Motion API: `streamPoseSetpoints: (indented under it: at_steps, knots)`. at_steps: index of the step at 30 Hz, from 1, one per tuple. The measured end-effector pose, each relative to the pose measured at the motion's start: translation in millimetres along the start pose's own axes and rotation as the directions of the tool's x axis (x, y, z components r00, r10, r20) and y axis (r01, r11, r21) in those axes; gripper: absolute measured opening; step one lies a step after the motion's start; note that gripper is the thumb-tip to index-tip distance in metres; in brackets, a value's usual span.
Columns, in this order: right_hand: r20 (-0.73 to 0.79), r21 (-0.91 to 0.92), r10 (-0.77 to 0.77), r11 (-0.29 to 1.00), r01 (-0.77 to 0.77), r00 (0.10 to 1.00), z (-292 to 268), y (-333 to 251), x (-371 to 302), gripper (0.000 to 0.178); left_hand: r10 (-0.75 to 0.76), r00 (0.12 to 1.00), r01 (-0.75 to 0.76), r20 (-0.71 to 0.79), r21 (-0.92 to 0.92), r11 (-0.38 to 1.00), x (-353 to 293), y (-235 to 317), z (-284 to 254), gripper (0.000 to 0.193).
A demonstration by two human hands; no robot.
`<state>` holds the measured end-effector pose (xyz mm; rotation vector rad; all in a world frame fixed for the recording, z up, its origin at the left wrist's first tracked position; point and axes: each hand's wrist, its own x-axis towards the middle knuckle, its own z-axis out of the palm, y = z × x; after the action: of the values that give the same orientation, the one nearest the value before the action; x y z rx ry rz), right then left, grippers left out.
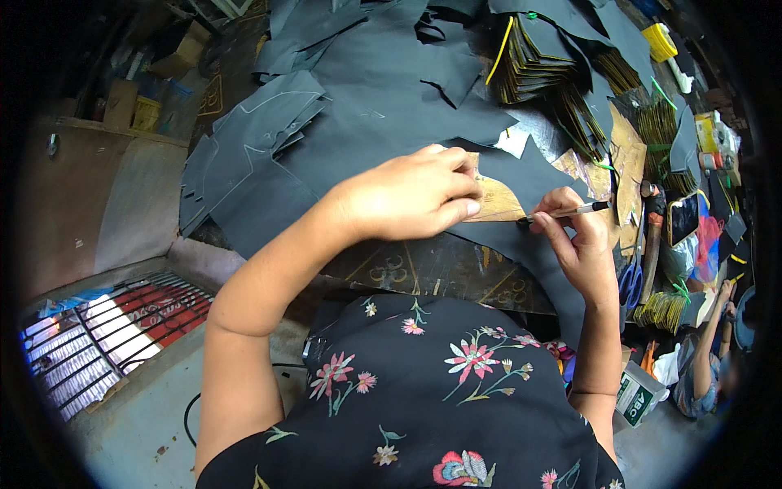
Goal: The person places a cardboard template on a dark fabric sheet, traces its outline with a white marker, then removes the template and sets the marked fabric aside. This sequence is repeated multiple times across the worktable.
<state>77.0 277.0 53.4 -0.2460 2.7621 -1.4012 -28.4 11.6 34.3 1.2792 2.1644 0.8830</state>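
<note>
The brown template (pixel 501 200) lies on the dark grey sheet (pixel 371 147), near the worktop's (pixel 387 269) front edge. Caution: the template could slip if pressure from the left hand (pixel 428 191) eases, because that hand bears on its left portion only; sideways force from the pen (pixel 585 210) at the opposite corner could then turn it.

Left hand: back upward, elbow bent, forearm angled in from lower left. Fingers are bent and close together on the template; whether they pinch it cannot be told.

Right hand (pixel 574 236): forearm near-vertical in view, fingers closed around the slanted pen, tip at the template's lower right corner.
</note>
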Motion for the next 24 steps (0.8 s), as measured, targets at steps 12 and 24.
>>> streamPoseSetpoints:
  at_steps: [12, 24]
  knots:
    - [0.103, 0.032, -0.193, 0.981, 0.191, 0.976, 42.6, -16.5, 29.0, 0.014, -0.142, 0.963, 0.241, 0.23, -0.49, 0.838, 4.9, -23.8, -31.5, 0.068]
    - [0.007, 0.08, -0.178, 0.981, 0.177, 0.984, 65.9, -14.9, 38.8, 0.013, -0.138, 0.963, 0.25, 0.23, -0.579, 0.776, 6.0, -29.8, -30.5, 0.075]
